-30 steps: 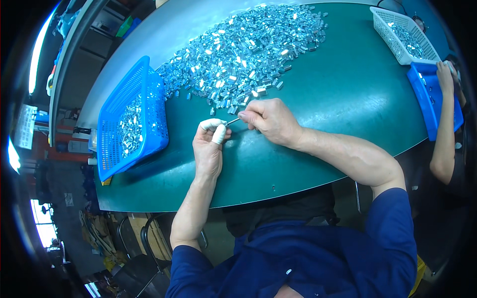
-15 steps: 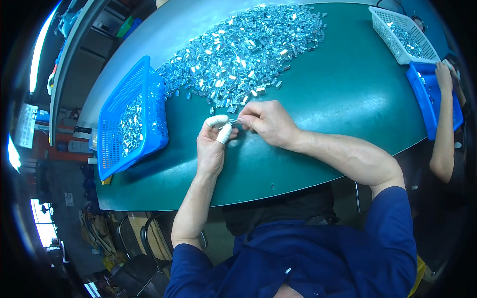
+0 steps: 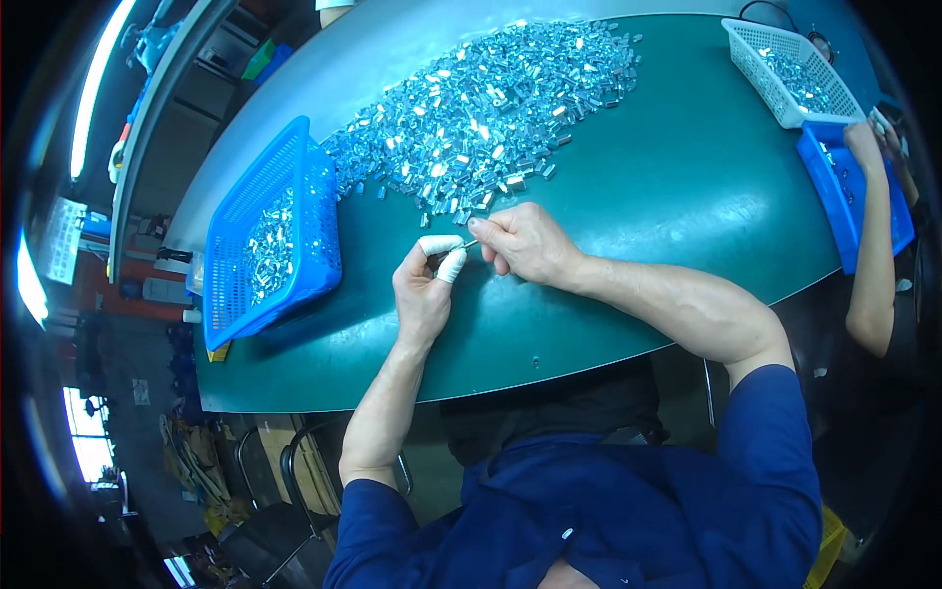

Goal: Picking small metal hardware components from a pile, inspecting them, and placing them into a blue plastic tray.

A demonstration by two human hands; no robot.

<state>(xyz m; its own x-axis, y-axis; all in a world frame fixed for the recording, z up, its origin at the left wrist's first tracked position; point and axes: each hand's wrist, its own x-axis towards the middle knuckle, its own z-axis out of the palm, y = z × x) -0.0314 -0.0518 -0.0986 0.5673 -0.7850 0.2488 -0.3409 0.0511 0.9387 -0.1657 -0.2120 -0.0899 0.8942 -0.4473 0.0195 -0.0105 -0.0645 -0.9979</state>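
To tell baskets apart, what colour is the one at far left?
The basket is blue, clearest in the head view.

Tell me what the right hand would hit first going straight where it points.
Most likely the left hand, at its white-covered fingertips, though depth between the two hands is unclear.

Green-topped table (image 3: pixel 667 236), dark chair (image 3: pixel 267 530) beside its near edge, glowing window (image 3: pixel 86 442) and tube light (image 3: pixel 95 98) far left.
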